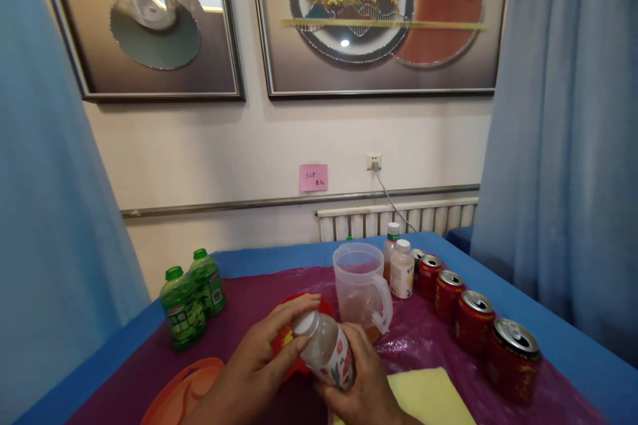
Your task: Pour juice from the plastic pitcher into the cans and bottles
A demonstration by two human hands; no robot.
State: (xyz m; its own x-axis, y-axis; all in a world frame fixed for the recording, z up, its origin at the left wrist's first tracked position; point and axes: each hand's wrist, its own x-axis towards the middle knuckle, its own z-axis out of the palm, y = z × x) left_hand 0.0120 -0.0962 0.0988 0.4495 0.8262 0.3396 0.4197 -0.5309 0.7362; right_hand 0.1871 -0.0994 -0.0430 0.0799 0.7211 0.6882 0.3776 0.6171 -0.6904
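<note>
A clear bottle (323, 352) with a white cap (306, 323) and a printed label leans to the left between my hands. My right hand (366, 368) wraps round its lower body. At the cap, my left hand (264, 355) is closed, with the thumb below and the fingers over the top. Just behind stands a translucent pitcher (356, 289), its handle to the right and a little amber liquid low inside. A red object (323, 305) with yellow markings is partly hidden behind my left hand and the bottle.
Two green bottles (182, 319) stand at the left, near an orange divided plate (182, 388). On the right, several red cans (513, 362) form a row, with two white-capped bottles (401, 272) at its far end. A yellow cloth (433, 395) lies on the purple plastic sheet (249, 289).
</note>
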